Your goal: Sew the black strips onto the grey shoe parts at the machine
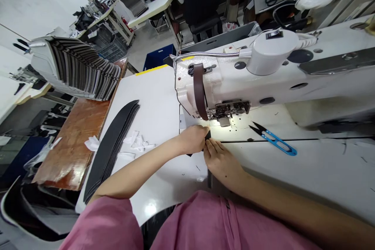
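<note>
Under the needle area of a white sewing machine, a small black fabric piece lies mostly covered by my hands. My left hand is closed on its left side, fingertips close to the presser foot. From the front right, my right hand grips the piece's near edge, fingers bent and held together. The machine's lamp lights this spot. Blue thread snips lie on the table to the right of my hands. Left of my left forearm rests a stack of curved black panels.
White scraps lie beside the stack. A brown wooden table at the left carries a pile of grey curved panels. Behind the machine are a grey bin, a blue crate and a seated person in dark clothes.
</note>
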Demonstrator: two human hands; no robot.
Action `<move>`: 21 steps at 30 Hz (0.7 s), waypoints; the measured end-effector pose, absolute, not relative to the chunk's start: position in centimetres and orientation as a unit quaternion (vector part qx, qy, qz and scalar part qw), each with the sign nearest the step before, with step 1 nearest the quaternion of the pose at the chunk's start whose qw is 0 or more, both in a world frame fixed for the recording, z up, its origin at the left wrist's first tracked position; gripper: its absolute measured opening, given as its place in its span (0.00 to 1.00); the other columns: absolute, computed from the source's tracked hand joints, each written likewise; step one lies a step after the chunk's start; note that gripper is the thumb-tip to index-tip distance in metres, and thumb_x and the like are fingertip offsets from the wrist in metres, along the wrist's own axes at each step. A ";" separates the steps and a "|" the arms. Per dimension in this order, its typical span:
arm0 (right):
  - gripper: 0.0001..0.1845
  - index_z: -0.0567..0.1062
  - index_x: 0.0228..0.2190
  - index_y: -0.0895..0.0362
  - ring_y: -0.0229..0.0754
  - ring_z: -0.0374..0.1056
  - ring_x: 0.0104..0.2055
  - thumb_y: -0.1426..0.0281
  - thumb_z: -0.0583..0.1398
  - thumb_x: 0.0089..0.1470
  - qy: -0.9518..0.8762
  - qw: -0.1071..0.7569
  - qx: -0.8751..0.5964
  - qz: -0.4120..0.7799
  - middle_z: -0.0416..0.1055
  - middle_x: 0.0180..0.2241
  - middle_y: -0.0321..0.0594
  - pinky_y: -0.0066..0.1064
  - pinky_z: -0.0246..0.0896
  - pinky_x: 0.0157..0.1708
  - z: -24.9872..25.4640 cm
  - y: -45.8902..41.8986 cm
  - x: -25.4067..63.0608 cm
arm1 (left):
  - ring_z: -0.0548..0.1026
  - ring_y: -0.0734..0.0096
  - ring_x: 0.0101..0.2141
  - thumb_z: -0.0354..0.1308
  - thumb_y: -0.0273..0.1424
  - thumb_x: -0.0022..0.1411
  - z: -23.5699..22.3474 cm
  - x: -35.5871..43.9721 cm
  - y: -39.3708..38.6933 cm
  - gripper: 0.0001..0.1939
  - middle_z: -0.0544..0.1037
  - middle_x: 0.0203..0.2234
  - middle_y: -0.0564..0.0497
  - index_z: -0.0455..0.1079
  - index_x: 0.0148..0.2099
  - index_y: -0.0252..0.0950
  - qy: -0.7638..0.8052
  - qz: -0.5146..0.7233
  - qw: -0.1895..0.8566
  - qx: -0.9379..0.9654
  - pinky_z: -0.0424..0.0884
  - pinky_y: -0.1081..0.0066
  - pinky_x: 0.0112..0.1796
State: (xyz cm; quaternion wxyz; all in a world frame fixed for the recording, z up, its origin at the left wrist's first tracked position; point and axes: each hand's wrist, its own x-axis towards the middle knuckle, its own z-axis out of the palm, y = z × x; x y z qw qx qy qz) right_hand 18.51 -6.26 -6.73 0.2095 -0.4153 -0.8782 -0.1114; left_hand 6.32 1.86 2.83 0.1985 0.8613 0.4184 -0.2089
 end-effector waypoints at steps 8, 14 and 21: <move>0.16 0.76 0.41 0.73 0.54 0.70 0.48 0.81 0.55 0.51 -0.884 0.210 -0.401 -0.119 0.72 0.44 0.64 0.43 0.63 0.50 -6.9 -5.3 18.8 | 0.75 0.58 0.37 0.47 0.23 0.60 2.7 6.3 1.3 0.12 0.76 0.38 0.40 0.65 0.45 0.29 0.419 -0.211 0.167 0.867 0.72 0.64 0.36; 0.17 0.74 0.43 0.76 0.54 0.69 0.49 0.82 0.54 0.53 -0.882 0.208 -0.407 -0.114 0.71 0.45 0.67 0.43 0.61 0.50 -7.0 -5.6 18.7 | 0.75 0.58 0.37 0.47 0.23 0.60 2.1 6.0 0.5 0.16 0.74 0.39 0.42 0.63 0.50 0.29 0.434 -0.206 0.131 0.867 0.72 0.64 0.32; 0.16 0.76 0.40 0.72 0.55 0.71 0.46 0.81 0.53 0.52 -0.863 0.243 -0.421 -0.140 0.73 0.43 0.63 0.42 0.65 0.47 -7.2 -5.2 18.0 | 0.73 0.62 0.39 0.47 0.24 0.61 1.0 5.5 0.6 0.11 0.73 0.39 0.45 0.66 0.45 0.33 0.469 -0.145 0.097 0.866 0.70 0.67 0.35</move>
